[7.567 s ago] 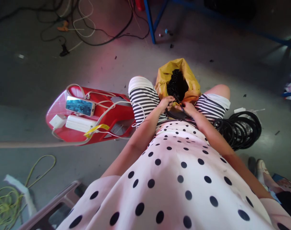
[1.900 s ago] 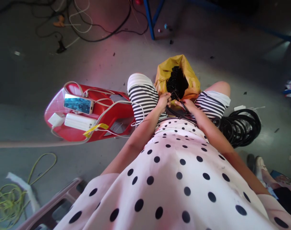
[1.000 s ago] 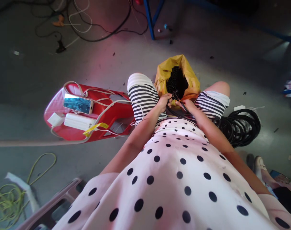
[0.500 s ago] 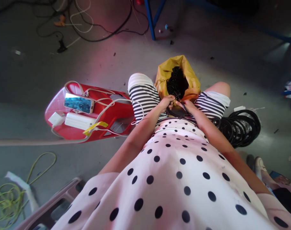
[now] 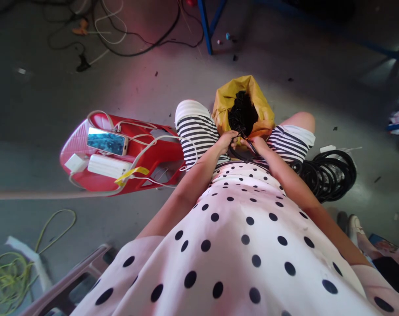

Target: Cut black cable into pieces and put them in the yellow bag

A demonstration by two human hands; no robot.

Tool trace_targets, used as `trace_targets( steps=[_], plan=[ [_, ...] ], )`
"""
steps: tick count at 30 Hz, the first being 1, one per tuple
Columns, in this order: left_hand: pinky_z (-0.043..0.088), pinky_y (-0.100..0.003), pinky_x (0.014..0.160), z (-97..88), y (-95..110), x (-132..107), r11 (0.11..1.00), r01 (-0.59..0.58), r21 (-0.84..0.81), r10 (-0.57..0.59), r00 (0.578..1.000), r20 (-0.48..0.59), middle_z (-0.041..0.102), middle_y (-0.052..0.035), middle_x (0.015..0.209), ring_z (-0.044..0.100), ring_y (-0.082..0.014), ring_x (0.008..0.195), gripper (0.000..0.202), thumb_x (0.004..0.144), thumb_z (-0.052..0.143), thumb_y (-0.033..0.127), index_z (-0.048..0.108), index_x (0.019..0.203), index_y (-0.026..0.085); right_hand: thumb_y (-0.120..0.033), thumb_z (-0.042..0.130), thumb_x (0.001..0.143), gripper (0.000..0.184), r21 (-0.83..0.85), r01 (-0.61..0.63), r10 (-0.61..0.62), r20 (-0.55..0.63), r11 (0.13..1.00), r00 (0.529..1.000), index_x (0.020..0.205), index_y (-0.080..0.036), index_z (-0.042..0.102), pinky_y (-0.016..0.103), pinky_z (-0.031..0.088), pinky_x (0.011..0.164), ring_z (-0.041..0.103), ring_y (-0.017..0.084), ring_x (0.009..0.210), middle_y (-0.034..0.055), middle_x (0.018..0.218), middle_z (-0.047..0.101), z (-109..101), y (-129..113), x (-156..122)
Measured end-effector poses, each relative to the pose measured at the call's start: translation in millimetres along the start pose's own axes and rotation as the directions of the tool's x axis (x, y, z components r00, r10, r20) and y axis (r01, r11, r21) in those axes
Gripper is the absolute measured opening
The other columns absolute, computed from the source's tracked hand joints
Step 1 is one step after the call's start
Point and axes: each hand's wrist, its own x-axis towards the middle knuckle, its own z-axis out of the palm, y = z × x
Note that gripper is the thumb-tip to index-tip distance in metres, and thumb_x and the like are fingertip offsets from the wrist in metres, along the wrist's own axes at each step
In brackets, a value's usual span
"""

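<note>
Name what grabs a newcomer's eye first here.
The yellow bag of black pieces between the knees, with the left hand and right hand gripping a black cable just before it. Next, the red stool to the left bearing a phone, and the cable coil on the floor to the right.

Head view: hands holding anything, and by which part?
Both the left hand and right hand grip a thin black cable at the far side of its loop; finger placement too small to tell.

Wore pale pink top [image 5: 245,237] w/ black polka dots, b&w striped shorts [image 5: 196,131], white cuffs; left hand [image 5: 226,141] & right hand [image 5: 256,144] bare.
</note>
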Motion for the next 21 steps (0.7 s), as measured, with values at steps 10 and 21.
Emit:
trace_targets(
  steps=[10,21],
  plan=[
    [0.036,-0.019,0.042,0.3,-0.7,1.9,0.999,0.005,-0.044,-0.006,1.000,-0.024,0.046,0.0068,0.058,0.037,-0.0076,0.038,0.019,0.104,0.060,0.017,0.058,0.085,0.019,-0.077,0.074,0.090,0.063,0.057,-0.050,0.052,-0.031,0.997,0.998,0.079,-0.015,0.075,0.033,0.054,0.064,0.068,0.026,0.066,0.0102,0.059,0.066,1.9,-0.3,1.3],
    [0.059,-0.027,0.066,0.2,-2.6,-1.4,0.987,-0.004,-0.158,-0.003,0.999,-0.041,0.065,0.0016,0.072,0.062,-0.0141,0.056,0.004,0.107,0.063,0.024,0.062,0.109,0.022,-0.077,0.073,0.092,0.064,0.088,-0.065,0.073,-0.084,0.994,0.994,0.082,-0.013,0.076,0.034,0.054,0.064,0.069,0.026,0.064,0.0114,0.062,0.069,0.7,-0.3,2.8]
  ],
)
